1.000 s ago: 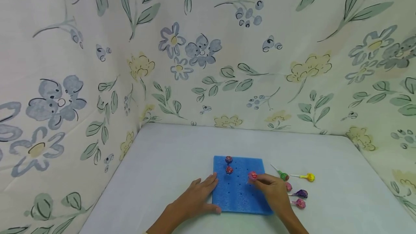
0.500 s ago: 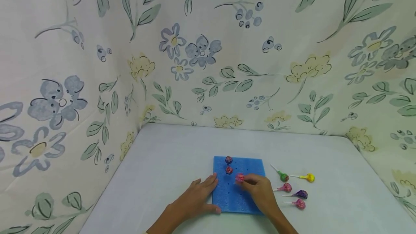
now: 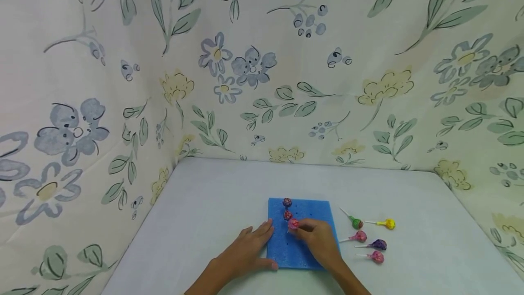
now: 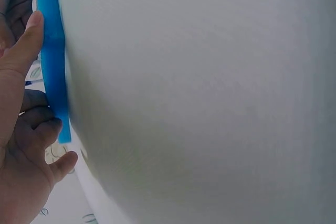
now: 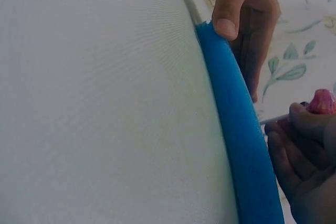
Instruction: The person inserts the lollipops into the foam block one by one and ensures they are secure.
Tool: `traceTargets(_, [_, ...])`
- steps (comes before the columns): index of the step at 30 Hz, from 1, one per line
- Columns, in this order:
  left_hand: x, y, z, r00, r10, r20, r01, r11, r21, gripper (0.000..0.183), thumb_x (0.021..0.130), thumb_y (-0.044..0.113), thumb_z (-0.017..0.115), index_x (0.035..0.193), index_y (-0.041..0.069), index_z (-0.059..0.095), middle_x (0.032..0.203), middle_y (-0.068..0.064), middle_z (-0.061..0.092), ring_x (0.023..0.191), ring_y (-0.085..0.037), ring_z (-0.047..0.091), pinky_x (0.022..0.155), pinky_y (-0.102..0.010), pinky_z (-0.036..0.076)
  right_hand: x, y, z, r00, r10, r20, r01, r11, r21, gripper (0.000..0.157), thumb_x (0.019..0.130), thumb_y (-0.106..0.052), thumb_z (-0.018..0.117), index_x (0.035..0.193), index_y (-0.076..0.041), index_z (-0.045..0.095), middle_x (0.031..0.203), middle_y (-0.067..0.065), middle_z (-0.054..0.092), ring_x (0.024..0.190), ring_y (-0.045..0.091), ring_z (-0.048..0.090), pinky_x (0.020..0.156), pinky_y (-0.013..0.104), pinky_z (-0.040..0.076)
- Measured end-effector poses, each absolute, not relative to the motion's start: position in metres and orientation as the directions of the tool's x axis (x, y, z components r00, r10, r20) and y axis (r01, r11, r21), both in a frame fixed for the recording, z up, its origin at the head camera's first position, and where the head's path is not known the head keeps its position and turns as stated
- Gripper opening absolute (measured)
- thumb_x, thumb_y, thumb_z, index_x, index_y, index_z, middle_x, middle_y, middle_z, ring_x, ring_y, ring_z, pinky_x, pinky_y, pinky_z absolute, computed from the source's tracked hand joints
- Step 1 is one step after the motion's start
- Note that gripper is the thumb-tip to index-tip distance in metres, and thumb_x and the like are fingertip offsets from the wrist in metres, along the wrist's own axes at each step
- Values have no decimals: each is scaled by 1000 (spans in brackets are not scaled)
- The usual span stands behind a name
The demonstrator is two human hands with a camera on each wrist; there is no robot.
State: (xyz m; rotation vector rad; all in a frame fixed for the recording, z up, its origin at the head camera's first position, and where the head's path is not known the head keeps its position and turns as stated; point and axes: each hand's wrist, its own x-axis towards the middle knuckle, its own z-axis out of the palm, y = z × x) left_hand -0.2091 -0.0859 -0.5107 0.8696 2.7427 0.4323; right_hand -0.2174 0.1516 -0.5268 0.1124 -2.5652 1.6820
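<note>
A blue foam board (image 3: 278,256) with small holes lies on the white table. My left hand (image 3: 247,250) rests at its left edge, fingers extended, the thumb at the near corner; the left wrist view shows thumb and fingers along the blue edge (image 4: 54,66). Over the board's left half, my right hand (image 3: 321,240) pinches a pink lollipop (image 3: 293,224) just below its head. In the right wrist view, the lollipop's pink head (image 5: 322,102) shows above the thumb. Two dark red lollipops (image 3: 287,202) (image 3: 288,215) stand upright in the board, right behind the pink one.
Right of the board lie several wrapped lollipops: a green one (image 3: 357,223), a yellow one (image 3: 390,224), a purple one (image 3: 380,244) and two pink ones (image 3: 360,236) (image 3: 377,256). Floral cloth (image 3: 254,117) hangs behind and beside the table (image 3: 217,195).
My right hand has moved left across the board with the pink lollipop, up to the two standing ones. The left hand has stayed at the board's edge.
</note>
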Motion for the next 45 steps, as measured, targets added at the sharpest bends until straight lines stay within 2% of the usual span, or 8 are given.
traceTargets(7, [-209,-88,-511,-791,600,-119,533,772,348,98,90,73,66,164,13,41,174,-2,30,160,-20,33,123,-58,36,-220,149,-531,-990,-50,128,-136,482,-865,4,90,-15,85,93,-18,85,94,-4,82,91,11,74,79,23,60])
traceTargets(14, [-208,-88,-511,-792,600,-114,530,769,358,99,90,73,66,164,13,41,174,-3,30,159,-21,33,123,-58,36,-223,149,-531,-992,-55,111,-124,494,-861,5,88,-11,85,91,-16,83,85,-4,77,68,9,63,61,24,55])
traceTargets(18, [-208,-88,-511,-790,604,-110,535,765,357,98,90,72,66,164,12,41,174,-3,30,160,-21,33,123,-58,36,-221,149,-529,-995,-49,93,-105,501,-859,10,86,-13,88,95,-14,83,88,-4,77,78,10,66,68,24,56])
traceTargets(22, [-208,-88,-510,-786,610,-102,544,760,356,97,91,71,66,164,11,41,174,-4,30,160,-21,32,123,-58,36,-218,153,-525,-997,-50,63,-79,463,-883,28,82,-15,91,108,-10,81,98,-1,78,90,11,69,80,23,57])
traceTargets(25, [-207,-89,-510,-786,610,-100,543,759,359,97,92,71,66,164,11,41,174,-5,30,160,-21,32,124,-57,35,-215,160,-523,-999,-48,25,-43,436,-899,37,83,-22,92,117,-12,80,106,-2,78,94,12,71,85,22,57])
traceTargets(30, [-206,-89,-510,-790,603,-111,534,765,361,98,91,73,65,164,12,41,175,-3,29,160,-21,31,124,-58,35,-209,173,-523,-1000,-17,10,-16,423,-906,36,85,-30,90,118,-18,80,110,-4,79,100,11,73,91,26,59])
traceTargets(33, [-207,-89,-510,-793,599,-112,529,768,360,99,90,73,65,165,13,40,175,-2,29,160,-20,31,124,-58,35,-206,180,-522,-1000,-6,2,-4,402,-916,34,87,-26,89,118,-15,80,110,-1,80,101,12,74,90,29,62])
traceTargets(45, [-206,-89,-512,-795,597,-108,523,765,377,99,90,72,67,165,13,39,175,-1,28,161,-19,30,124,-58,34,-196,212,-514,-999,45,-19,34,358,-933,35,90,-22,86,121,-8,78,113,6,80,102,12,75,82,27,64])
